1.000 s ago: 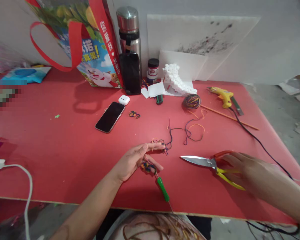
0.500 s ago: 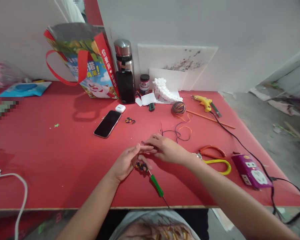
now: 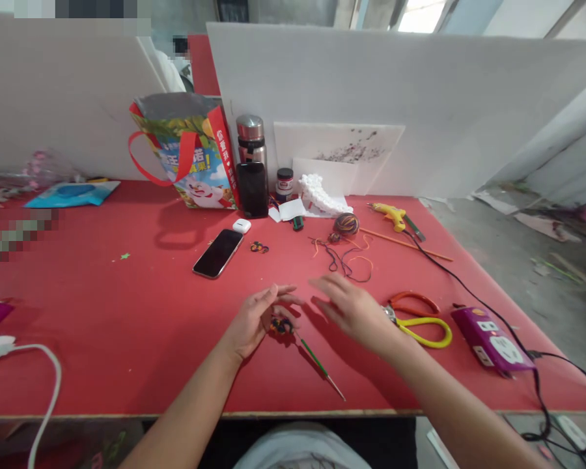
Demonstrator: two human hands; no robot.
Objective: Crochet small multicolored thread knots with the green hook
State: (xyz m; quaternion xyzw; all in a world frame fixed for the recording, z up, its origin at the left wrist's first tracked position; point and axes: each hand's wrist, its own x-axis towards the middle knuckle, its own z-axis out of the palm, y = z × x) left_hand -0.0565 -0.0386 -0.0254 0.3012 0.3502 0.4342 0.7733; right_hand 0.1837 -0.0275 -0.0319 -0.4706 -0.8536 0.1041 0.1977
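Small dark multicoloured crochet work (image 3: 281, 326) is held under the curled lower fingers of my left hand (image 3: 256, 319), whose upper fingers stretch to the right. From the work a crochet hook with a green handle (image 3: 314, 357) slants down and right. My right hand (image 3: 346, 303) hovers just to the right, fingers apart, with nothing seen in it. Loose dark and orange yarn (image 3: 344, 259) lies beyond it, near a multicoloured yarn ball (image 3: 346, 223). Another small crocheted piece (image 3: 259, 247) rests near the phone (image 3: 218, 253).
Scissors with red and yellow handles (image 3: 424, 331) and a purple power strip (image 3: 491, 342) lie at right. Further back are a yellow glue gun (image 3: 390, 215), a thermos (image 3: 251, 137), a bag (image 3: 195, 163) and white crochet work (image 3: 322, 195). A white cable (image 3: 53, 378) is at left.
My right hand has moved away from my left hand and opened. A small yarn clump now shows beside the yarn ball. The camera view has tilted up, and the hook lies at a slightly different angle.
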